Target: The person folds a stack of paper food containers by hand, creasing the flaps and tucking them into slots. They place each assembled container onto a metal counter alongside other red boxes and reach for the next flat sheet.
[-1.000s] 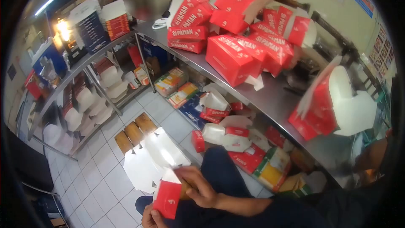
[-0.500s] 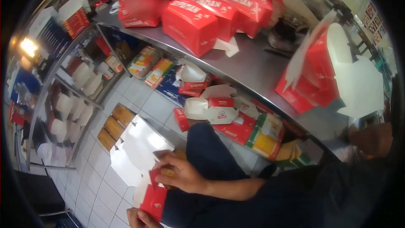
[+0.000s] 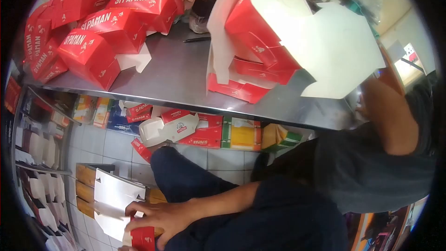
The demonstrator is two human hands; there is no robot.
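Low at the bottom edge is a small red-and-white paper food box, partly folded. My right hand reaches in from the right, with thumb and fingers closed around the box's top. Only a sliver of my left hand shows beside the box's lower end; the frame edge cuts off the rest. Just beyond my right hand, white unfolded box blanks lie on a slatted wooden stool.
Assembled red boxes crowd the steel table, with a large open box stack nearer. Another person's arm touches the table's right end. Flat cartons lie underneath; a rack holds white boxes at left.
The view has swung to the right. My right hand has gone from pinching a red flap to wrapping over the box, and my left hand has mostly dropped out of frame.
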